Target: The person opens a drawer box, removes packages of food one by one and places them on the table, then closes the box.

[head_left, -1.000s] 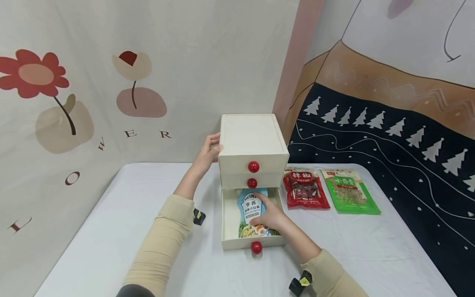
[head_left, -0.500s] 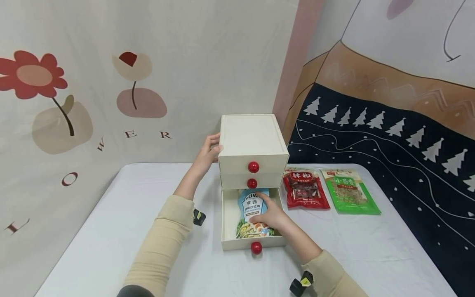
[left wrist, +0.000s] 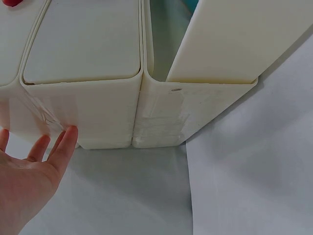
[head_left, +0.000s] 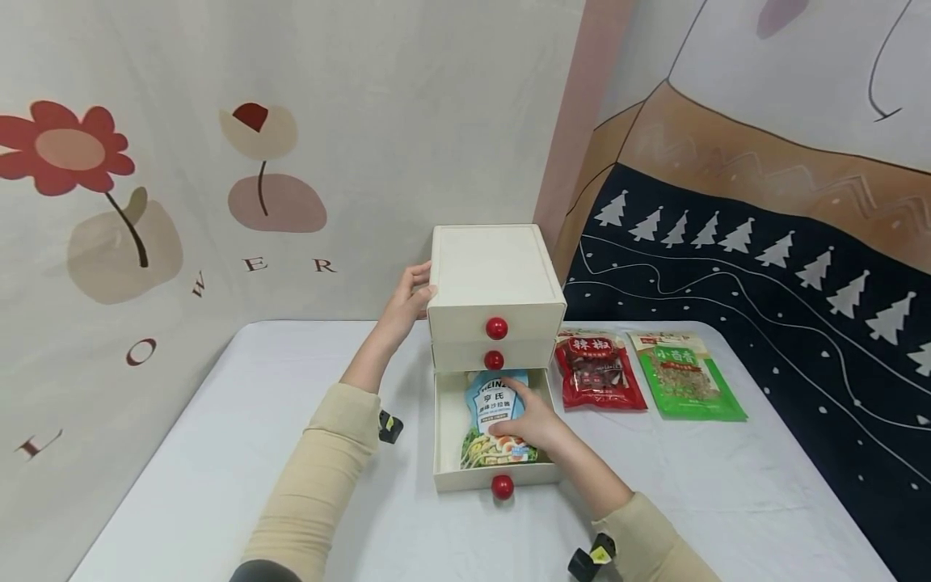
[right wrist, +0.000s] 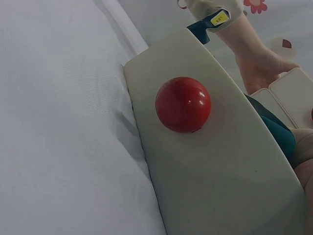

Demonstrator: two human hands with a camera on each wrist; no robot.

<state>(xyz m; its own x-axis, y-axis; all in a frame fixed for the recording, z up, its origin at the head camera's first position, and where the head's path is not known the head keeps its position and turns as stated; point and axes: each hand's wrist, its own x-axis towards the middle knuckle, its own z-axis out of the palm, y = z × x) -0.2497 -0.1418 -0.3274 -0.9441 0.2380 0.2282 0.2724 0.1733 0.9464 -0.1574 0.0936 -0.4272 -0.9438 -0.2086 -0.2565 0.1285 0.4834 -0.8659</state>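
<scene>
In the head view, a white cabinet (head_left: pixel 486 263) of stacked drawers has its bottom drawer (head_left: pixel 449 420) pulled out. Inside that drawer lies a blue Heinz salad dressing pouch (head_left: pixel 483 408), printed with salad at its lower end. My right hand (head_left: pixel 537 420) rests on the pouch, thumb and a finger spread over its front; the other fingers are hidden. At the cabinet's left side is my left hand (head_left: pixel 403 307), touching it near the top. The left wrist view shows the fingers (left wrist: pixel 63 147) extended against the cabinet wall. A red knob (right wrist: pixel 183 105) on the drawer front fills the right wrist view's middle.
Right of the cabinet, a red packet of dried chillies (head_left: pixel 600 370) and a green seasoning packet (head_left: pixel 687 376) lie on the white tablecloth (head_left: pixel 727 477). Two upper drawers with red knobs (head_left: pixel 497 327) are closed. A printed cloth wall stands behind.
The pouch has shifted in the drawer, its lower end swinging slightly left and its top slightly right. Both hands have stayed in nearly the same places.
</scene>
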